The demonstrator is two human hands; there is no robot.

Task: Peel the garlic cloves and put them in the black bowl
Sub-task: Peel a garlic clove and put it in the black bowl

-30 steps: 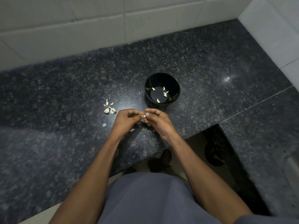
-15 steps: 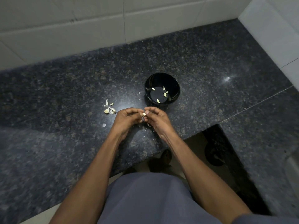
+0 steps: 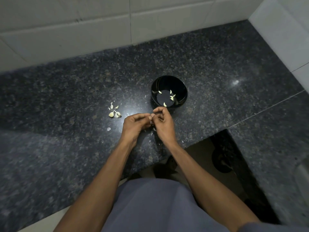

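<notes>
Five pale peeled garlic cloves lie in the round glossy black bowl on the dark speckled granite counter. Just before it, the left hand and right hand meet fingertip to fingertip, pinching something tiny, mostly hidden. Unpeeled cloves sit left. White wall tiles stand behind.
</notes>
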